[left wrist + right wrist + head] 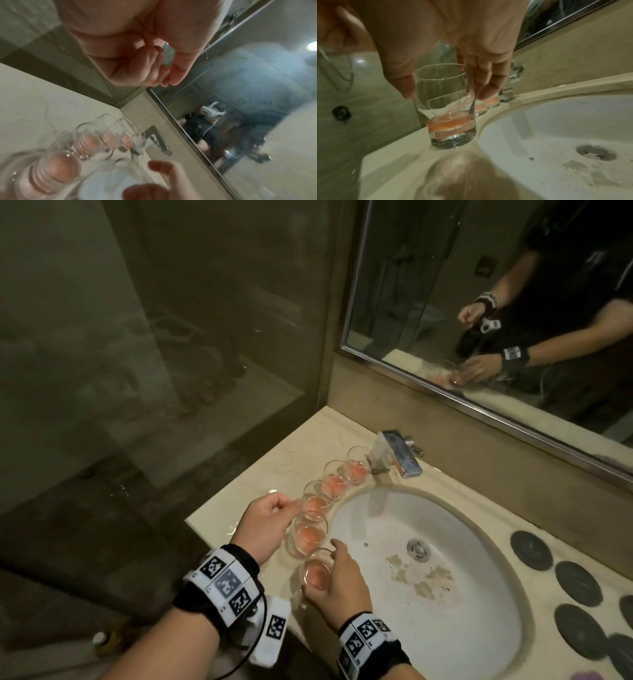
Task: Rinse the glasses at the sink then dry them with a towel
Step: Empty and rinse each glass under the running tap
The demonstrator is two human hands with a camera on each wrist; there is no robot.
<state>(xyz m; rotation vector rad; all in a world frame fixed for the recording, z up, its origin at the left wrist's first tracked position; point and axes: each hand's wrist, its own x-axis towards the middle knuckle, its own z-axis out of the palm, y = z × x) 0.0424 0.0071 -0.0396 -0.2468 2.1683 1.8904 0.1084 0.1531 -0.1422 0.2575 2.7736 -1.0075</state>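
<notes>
Glass tumblers, five of them, stood in a curved row on the pale stone worktop along the left rim of the sink, each with a little pink liquid at the bottom. The nearest glass sat closest to the front edge, and the right hand was wrapped around it, thumb on one side and fingers on the other, as the right wrist view showed clearly. The left hand hovered beside the next glasses with its fingers loosely curled on nothing; whether a fingertip brushed a rim could not be told.

No rinsing appeared to have begun: no water ran from the faucet, every glass held its residue, and no towel was in sight. This looked like the pickup of the first glass. The next move would likely call for lifting it clear of its close neighbour, tipping the pink liquid into the basin and starting the water.
</notes>
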